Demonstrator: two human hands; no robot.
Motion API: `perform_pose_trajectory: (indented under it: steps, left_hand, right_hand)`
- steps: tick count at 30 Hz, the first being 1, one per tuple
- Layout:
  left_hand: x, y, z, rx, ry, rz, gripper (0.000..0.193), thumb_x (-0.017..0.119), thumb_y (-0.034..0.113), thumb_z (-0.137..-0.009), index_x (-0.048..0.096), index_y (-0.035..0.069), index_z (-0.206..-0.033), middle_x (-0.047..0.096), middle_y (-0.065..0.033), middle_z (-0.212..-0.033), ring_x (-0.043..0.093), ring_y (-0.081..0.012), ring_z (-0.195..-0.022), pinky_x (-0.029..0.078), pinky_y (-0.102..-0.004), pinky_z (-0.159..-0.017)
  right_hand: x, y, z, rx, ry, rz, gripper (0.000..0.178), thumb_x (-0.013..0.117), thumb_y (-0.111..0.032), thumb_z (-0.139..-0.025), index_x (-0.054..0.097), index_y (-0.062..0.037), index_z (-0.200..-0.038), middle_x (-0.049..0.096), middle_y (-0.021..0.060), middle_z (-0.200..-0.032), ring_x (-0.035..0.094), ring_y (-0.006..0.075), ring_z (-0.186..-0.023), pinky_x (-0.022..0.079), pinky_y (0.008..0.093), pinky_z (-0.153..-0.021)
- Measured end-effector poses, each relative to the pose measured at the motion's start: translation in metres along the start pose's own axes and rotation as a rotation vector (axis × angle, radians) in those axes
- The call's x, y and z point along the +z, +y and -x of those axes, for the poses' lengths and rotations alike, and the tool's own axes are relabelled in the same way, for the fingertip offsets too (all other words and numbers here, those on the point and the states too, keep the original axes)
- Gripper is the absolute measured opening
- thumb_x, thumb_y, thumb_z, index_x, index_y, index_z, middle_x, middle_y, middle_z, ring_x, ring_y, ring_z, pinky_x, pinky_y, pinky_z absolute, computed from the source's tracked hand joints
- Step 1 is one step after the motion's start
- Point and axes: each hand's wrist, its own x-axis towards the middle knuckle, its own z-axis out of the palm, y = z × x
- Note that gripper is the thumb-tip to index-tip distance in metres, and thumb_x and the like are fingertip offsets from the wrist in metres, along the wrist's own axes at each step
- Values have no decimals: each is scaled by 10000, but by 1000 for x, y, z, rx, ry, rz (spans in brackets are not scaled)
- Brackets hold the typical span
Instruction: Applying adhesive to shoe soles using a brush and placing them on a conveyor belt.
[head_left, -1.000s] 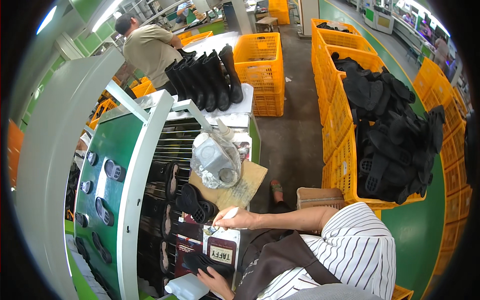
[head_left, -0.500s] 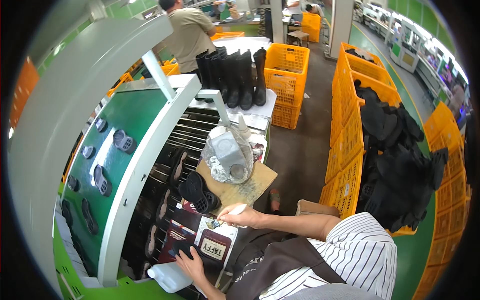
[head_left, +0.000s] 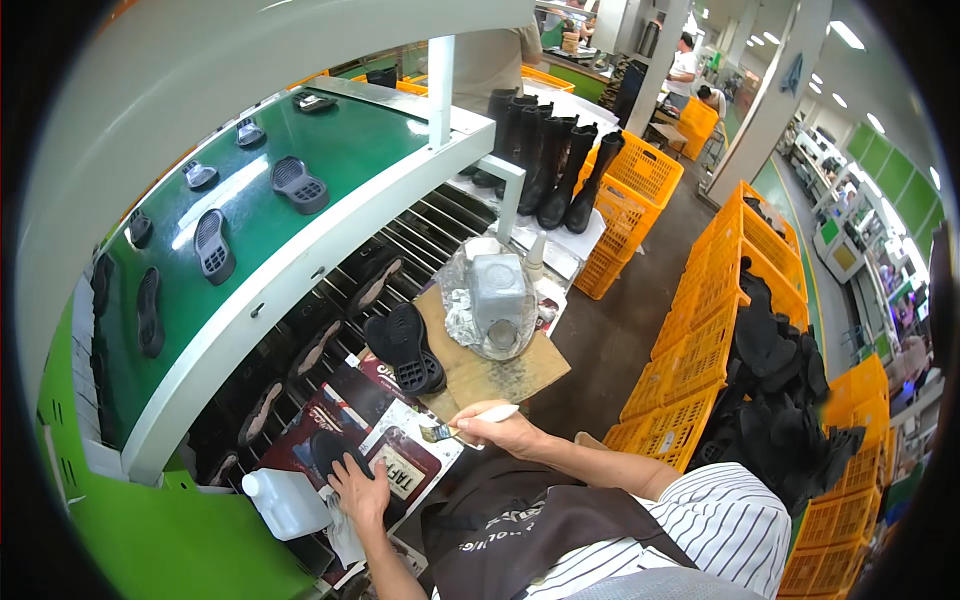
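My right hand (head_left: pixel 503 430) is closed round a paintbrush (head_left: pixel 437 433) with a pale handle, its bristles pointing left above a printed maroon-and-white sheet (head_left: pixel 405 465). My left hand (head_left: pixel 360 490) lies with fingers spread on the near end of a black shoe sole (head_left: pixel 328 452) resting on printed cardboard. Under that wrist is a white cloth (head_left: pixel 345 535). Beside it sits a translucent white jug (head_left: pixel 285 503). Farther up, a pair of black soles (head_left: pixel 408 345) lies partly on a brown board (head_left: pixel 520 375), next to a grey container wrapped in clear plastic (head_left: pixel 498 290).
At left, a green conveyor belt (head_left: pixel 250 210) carries several soles under a white frame. Shoe parts lie on a metal roller rack (head_left: pixel 425 235). Black boots (head_left: pixel 545 170) stand at the back. Orange crates (head_left: pixel 665 400) line the right, with black soles (head_left: pixel 765 400) heaped beside them.
The whole view has turned, shifting the conveyor and crates in the picture. The sole shows more beyond my left fingers. My right hand still grips the paintbrush.
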Motion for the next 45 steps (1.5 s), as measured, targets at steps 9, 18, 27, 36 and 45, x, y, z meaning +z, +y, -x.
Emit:
perform_pose_trajectory:
  steps: [9, 18, 27, 36, 45]
  left_hand:
    - [-4, 2, 0, 1, 22, -7, 757, 567, 477, -808, 338, 70, -1404, 265, -193, -1477, 224, -406, -1360, 330, -518, -1033]
    - [-1, -1, -3, 17, 49, 4, 760, 578, 479, -803, 344, 68, -1398, 283, -196, -1465, 240, -410, -1349, 340, -516, -1024]
    - [0, -1, -2, 22, 55, 11, 761, 576, 481, -805, 345, 61, -1396, 276, -202, -1466, 240, -411, -1347, 327, -510, -1033]
    - [0, 0, 0, 20, 59, 12, 755, 574, 475, -808, 344, 63, -1398, 279, -200, -1464, 235, -405, -1351, 327, -517, -1028]
    - [3, 1, 2, 18, 77, 5, 749, 577, 466, -812, 341, 66, -1400, 276, -192, -1467, 235, -402, -1352, 320, -510, -1035]
  right_hand:
    - [15, -10, -18, 42, -30, 24, 249, 609, -239, -890, 651, -23, -1004, 566, -13, -703, 471, 40, -599, 365, 191, -518]
    - [16, -17, -18, 33, -10, -40, 247, 601, -231, -897, 601, -26, -1034, 552, -22, -740, 474, 37, -615, 386, 203, -530]
    - [15, -27, -12, 31, -2, 2, 318, 569, -269, -915, 584, -9, -1097, 624, 45, -856, 567, 92, -682, 468, 232, -579]
    - [11, -23, -11, -32, -13, -33, 278, 562, -249, -923, 597, -34, -1096, 620, 17, -872, 552, 67, -715, 469, 223, -617]
    - [5, -23, -4, -62, 28, -5, 286, 555, -249, -927, 604, -44, -1119, 601, -2, -892, 532, 53, -776, 459, 219, -659]
